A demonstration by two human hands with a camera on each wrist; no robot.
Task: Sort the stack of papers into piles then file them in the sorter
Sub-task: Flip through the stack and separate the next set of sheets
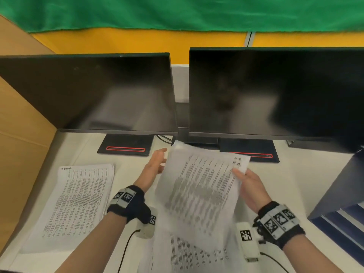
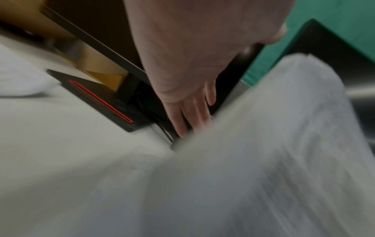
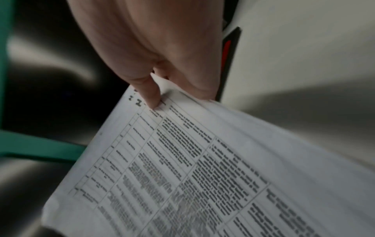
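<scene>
Printed sheet (image 1: 199,196) tilted midair above the stack (image 1: 189,255), sorted pile (image 1: 78,201) leftward, seemingly flat.

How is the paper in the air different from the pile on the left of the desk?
The lifted sheet is pinched by the right hand; the left pile lies untouched. The sheet is tilted, the pile flat on the desk. Both are white with printed tables.

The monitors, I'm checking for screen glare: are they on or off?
Off. Both monitors show black screens with only dim reflections.
</scene>
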